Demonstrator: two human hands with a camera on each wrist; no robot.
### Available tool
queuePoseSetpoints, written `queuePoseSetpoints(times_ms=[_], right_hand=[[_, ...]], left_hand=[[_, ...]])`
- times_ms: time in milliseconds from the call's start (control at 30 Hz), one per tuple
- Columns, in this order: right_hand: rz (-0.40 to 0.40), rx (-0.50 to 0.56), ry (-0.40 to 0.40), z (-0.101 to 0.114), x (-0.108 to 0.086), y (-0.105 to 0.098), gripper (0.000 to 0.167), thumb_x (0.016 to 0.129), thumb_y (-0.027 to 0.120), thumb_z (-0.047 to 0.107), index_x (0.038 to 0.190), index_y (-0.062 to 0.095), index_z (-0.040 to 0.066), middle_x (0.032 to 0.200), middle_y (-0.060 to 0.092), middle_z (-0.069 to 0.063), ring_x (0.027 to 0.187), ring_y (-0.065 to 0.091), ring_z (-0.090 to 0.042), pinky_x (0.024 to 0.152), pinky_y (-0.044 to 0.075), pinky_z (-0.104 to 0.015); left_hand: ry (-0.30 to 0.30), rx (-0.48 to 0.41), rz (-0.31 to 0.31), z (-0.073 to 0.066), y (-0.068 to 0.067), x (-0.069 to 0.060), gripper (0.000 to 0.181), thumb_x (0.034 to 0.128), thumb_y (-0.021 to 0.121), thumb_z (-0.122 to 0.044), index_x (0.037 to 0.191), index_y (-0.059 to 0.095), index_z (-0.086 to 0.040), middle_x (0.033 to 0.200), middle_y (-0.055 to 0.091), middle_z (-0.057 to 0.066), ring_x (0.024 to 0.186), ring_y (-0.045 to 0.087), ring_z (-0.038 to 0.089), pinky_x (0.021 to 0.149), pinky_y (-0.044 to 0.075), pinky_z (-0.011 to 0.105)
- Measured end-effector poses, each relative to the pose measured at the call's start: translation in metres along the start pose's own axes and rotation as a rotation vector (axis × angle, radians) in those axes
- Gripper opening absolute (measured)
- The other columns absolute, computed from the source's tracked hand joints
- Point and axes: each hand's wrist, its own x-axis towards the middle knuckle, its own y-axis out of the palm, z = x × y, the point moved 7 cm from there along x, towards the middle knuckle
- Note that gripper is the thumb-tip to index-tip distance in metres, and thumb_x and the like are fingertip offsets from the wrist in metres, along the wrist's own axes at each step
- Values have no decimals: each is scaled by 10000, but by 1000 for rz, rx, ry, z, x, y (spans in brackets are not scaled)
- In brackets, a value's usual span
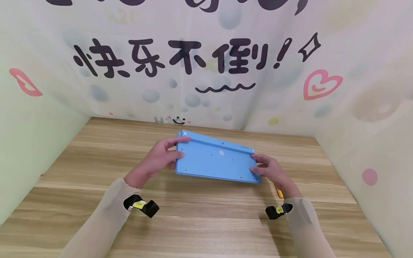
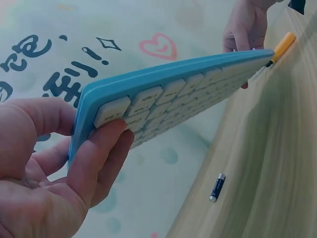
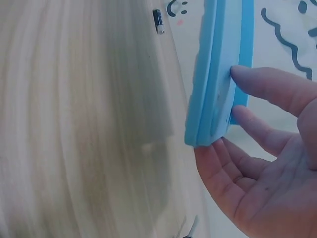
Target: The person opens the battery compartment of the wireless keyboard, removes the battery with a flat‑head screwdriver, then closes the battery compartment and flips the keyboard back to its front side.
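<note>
A light blue keyboard (image 1: 216, 163) is held up above the table, its underside with screw holes and a raised ridge turned toward the head camera. At its left end my left hand (image 1: 158, 156) grips the edge; in the left wrist view, fingers (image 2: 101, 148) lie against the white keys. My right hand (image 1: 271, 170) holds the other end, two digits on the underside and the remaining fingers beneath the edge in the right wrist view. The keys face away from the head view, hidden there.
On the wooden table (image 1: 206, 222), a small dark battery (image 2: 217, 187) lies beyond the keyboard. An orange-handled tool (image 1: 279, 192), probably a screwdriver, lies under the right forearm. A printed cloth (image 1: 206, 104) hangs behind the table, with pale walls at both sides.
</note>
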Motion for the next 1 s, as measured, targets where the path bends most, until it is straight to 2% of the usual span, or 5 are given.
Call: queuePoseSetpoints(times_ms=[267, 500, 767, 1000], right_hand=[[-9, -38, 27, 5, -2, 7, 521, 838, 669, 217, 1304, 489, 67, 1373, 386, -162, 1159, 445, -357, 900, 428, -463], [-18, -67, -41, 18, -4, 13, 479, 852, 643, 143, 1281, 494, -7, 1363, 381, -230, 1196, 409, -412, 910, 416, -500], [-21, -104, -76, 34, -6, 19, 443, 855, 645, 146, 1260, 529, 8, 1355, 388, -216, 1194, 397, -394, 909, 412, -499], [6, -109, -184, 54, -8, 32, 420, 823, 683, 145, 1216, 579, 37, 1305, 438, -200, 1129, 479, -360, 870, 451, -466]], left_hand=[[16, 42, -36, -14, 2, -1, 476, 875, 503, 31, 1341, 452, -49, 1362, 353, 190, 890, 587, 329, 673, 536, 418], [18, 66, -59, -25, 3, -2, 472, 876, 499, 28, 1338, 461, -62, 1354, 370, 183, 885, 592, 329, 682, 535, 418], [23, 62, -69, -37, 6, -4, 476, 878, 492, 38, 1342, 458, -64, 1397, 327, 146, 948, 570, 355, 708, 524, 442], [22, 92, -76, -41, 8, -2, 470, 884, 494, 18, 1341, 464, -87, 1414, 312, 126, 941, 579, 349, 675, 539, 393]])
